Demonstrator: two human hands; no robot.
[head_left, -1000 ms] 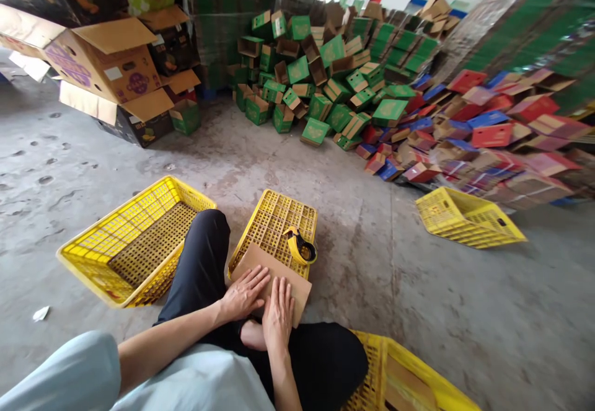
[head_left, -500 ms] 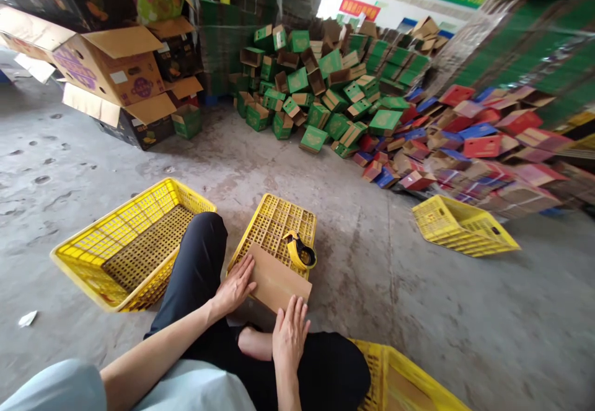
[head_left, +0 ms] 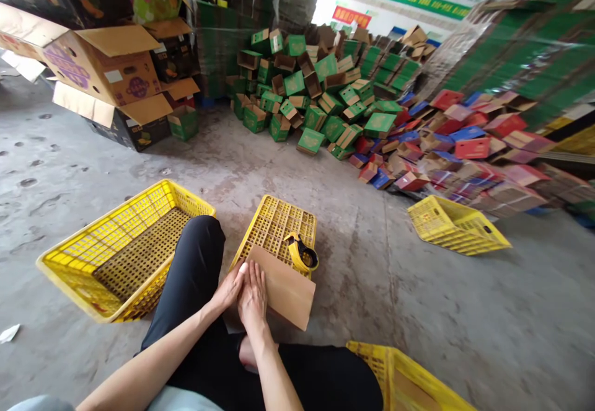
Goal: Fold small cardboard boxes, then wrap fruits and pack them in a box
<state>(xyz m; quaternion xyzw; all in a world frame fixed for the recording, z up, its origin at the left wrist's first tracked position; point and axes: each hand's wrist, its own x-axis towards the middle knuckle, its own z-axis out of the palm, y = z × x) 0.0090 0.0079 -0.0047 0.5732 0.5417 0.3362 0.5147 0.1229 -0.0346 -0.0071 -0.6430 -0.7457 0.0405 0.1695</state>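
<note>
I see the right hand (head_left: pixel 253 293) has moved left along the cardboard (head_left: pixel 287 288) to meet the left hand (head_left: pixel 229 288). Both are flat, fingers straight, at its left end. The cardboard lies partly on a crate (head_left: pixel 274 222), the tape dispenser (head_left: pixel 294 252) just beyond.

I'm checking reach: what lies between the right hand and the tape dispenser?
The head view shows brown cardboard between the right hand and the tape dispenser, plus a little of the yellow crate.
</note>
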